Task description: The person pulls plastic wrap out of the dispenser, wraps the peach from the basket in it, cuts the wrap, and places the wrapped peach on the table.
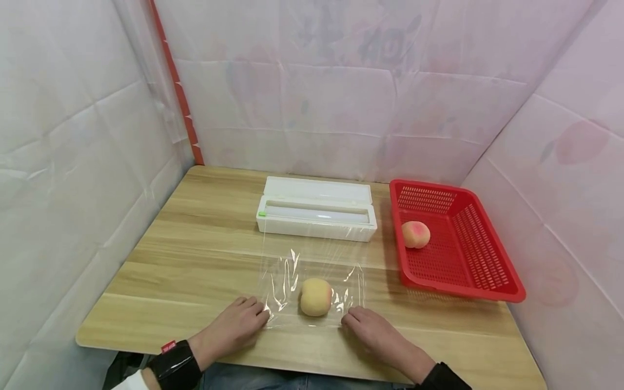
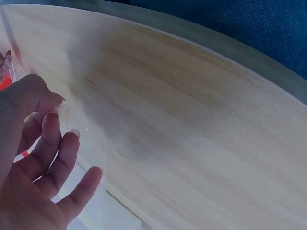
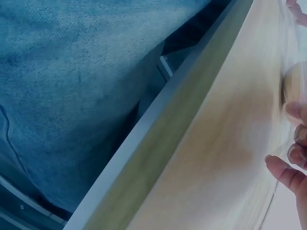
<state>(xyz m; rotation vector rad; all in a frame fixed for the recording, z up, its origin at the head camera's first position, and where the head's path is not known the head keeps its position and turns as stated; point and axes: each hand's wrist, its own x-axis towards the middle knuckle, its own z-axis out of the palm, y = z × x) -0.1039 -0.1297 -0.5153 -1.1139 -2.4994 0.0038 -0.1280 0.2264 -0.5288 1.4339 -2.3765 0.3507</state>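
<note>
A sheet of clear cling film (image 1: 278,281) stretches from a white film dispenser (image 1: 317,227) toward the table's front edge. My left hand (image 1: 239,323) pinches the film's near left corner between thumb and index finger. At the near right corner, my right hand (image 1: 374,331) pinches the film too. Between the hands a yellow peach (image 1: 315,297) with a pink side overlaps the sheet in the head view. In the left wrist view the other fingers (image 2: 67,153) are loosely bent. The right wrist view shows only part of the peach (image 3: 293,86) beside the fingertips.
The dispenser's white lid (image 1: 317,189) is raised at the back. On the right stands a red plastic basket (image 1: 463,295) with another peach (image 1: 416,234) inside. Fabric walls (image 1: 302,108) enclose the wooden table (image 1: 185,260) at the back and sides.
</note>
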